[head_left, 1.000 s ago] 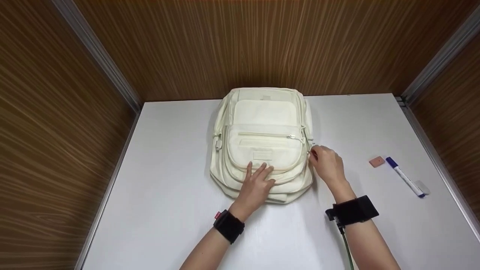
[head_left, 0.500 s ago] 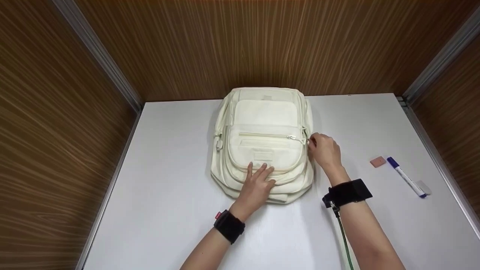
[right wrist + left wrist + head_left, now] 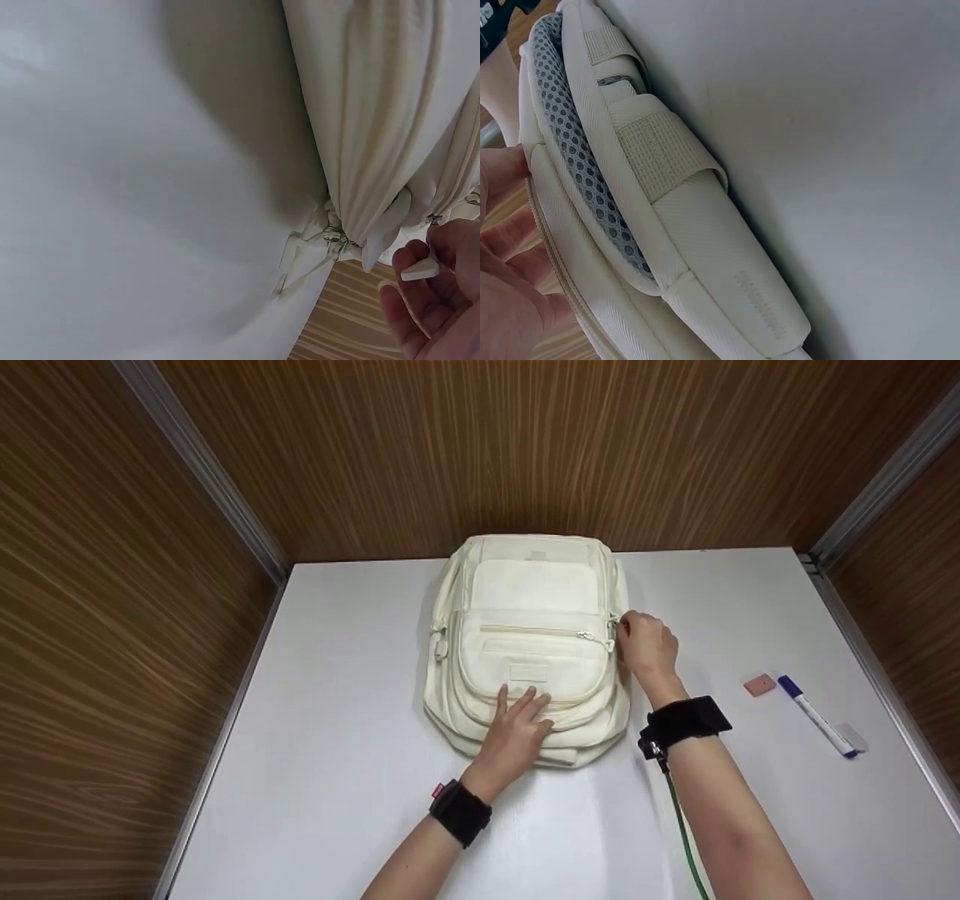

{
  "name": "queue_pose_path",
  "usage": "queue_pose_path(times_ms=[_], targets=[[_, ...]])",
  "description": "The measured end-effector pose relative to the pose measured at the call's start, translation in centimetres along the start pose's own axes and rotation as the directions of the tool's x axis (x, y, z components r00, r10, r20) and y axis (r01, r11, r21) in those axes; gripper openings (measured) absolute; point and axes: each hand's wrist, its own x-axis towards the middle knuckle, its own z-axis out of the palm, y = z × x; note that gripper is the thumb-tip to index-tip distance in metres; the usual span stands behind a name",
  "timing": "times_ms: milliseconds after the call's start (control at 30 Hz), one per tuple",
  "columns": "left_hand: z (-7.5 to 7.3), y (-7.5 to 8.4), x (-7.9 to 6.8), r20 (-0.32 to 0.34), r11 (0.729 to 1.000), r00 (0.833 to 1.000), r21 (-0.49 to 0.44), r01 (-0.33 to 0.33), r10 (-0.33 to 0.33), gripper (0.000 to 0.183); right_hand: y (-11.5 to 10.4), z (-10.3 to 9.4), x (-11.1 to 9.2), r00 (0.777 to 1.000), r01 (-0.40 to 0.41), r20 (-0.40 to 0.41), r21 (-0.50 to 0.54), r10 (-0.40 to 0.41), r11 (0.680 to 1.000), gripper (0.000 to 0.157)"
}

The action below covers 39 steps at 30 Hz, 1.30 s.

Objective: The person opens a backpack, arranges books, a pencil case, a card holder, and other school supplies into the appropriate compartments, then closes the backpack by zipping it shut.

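Observation:
A cream backpack (image 3: 536,585) lies on the white table with its front pocket and zips facing up. My left hand (image 3: 514,739) rests on its lower front, fingers spread over the pocket's lower edge. In the left wrist view, the fingertips (image 3: 506,166) touch the bag near a zip line, beside a grey mesh pad (image 3: 577,142). At the bag's right side, my right hand (image 3: 649,645) pinches a zipper pull (image 3: 420,270), its pale tab showing between the fingers in the right wrist view. Other zipper pulls (image 3: 334,238) hang from the bag's side.
Right of the bag on the table (image 3: 345,675) lie a small pink block (image 3: 759,685) and a white marker with a blue cap (image 3: 817,716). A small clear piece (image 3: 853,737) sits beside the marker. Wood-grain panels (image 3: 480,450) stand behind and at both sides.
My right hand has moved up along the bag's right side, away from me, pulling the zipper pull with it. The left hand stays in place on the bag's lower front.

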Motion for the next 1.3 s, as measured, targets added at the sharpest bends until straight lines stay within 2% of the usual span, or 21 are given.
queue_pose_path(times_ms=[233, 367, 600, 733, 833, 933, 1033, 1133, 1300], targets=[[0.0, 0.1, 0.0, 0.020, 1.000, 1.000, -0.025, -0.002, 0.002, 0.008, 0.1, -0.1, 0.9, 0.999, 0.001, -0.039, -0.054, -0.003, 0.999, 0.017], [0.1, 0.0, 0.0, 0.017, 0.999, 1.000, -0.035, -0.001, 0.002, 0.007, 0.1, 0.0, 1.1, 0.999, -0.001, -0.037, -0.048, 0.000, 0.999, 0.017], [0.2, -0.1, -0.2, 0.022, 1.000, 1.000, -0.028, 0.014, -0.013, 0.007, 0.5, 0.2, 0.5, 0.999, 0.031, 0.034, 0.112, -0.035, 0.993, 0.018], [-0.2, -0.2, 0.0, 0.077, 0.999, 0.996, -0.037, 0.040, -0.037, 0.009, 0.6, 0.2, 0.0, 0.996, 0.081, 0.024, 0.210, -0.088, 0.974, 0.026], [-0.6, -0.6, 0.0, 0.113, 0.994, 0.992, -0.089, 0.067, -0.057, 0.014, 0.6, 0.2, -0.3, 0.991, 0.101, 0.061, 0.257, -0.121, 0.961, 0.028], [-0.8, -1.3, 0.1, 0.093, 0.982, 0.993, -0.167, 0.088, -0.073, 0.019, 0.6, 0.2, -0.6, 0.987, 0.096, 0.100, 0.284, -0.129, 0.954, 0.030], [-0.9, -2.4, 0.3, 0.048, 0.974, 0.993, -0.195, 0.114, -0.106, 0.026, 0.7, 0.2, -0.8, 0.984, 0.100, 0.110, 0.291, -0.137, 0.951, 0.028], [-0.9, -3.6, 0.5, 0.038, 0.969, 0.983, -0.164, 0.185, -0.181, 0.041, 0.8, 0.1, -1.0, 0.985, 0.098, 0.106, 0.309, -0.136, 0.946, 0.019], [-0.9, -5.1, 0.6, 0.128, 0.939, 0.946, -0.142, 0.314, -0.297, 0.069, 0.7, -0.1, -1.6, 0.988, 0.085, 0.100, 0.308, -0.121, 0.948, 0.011]])
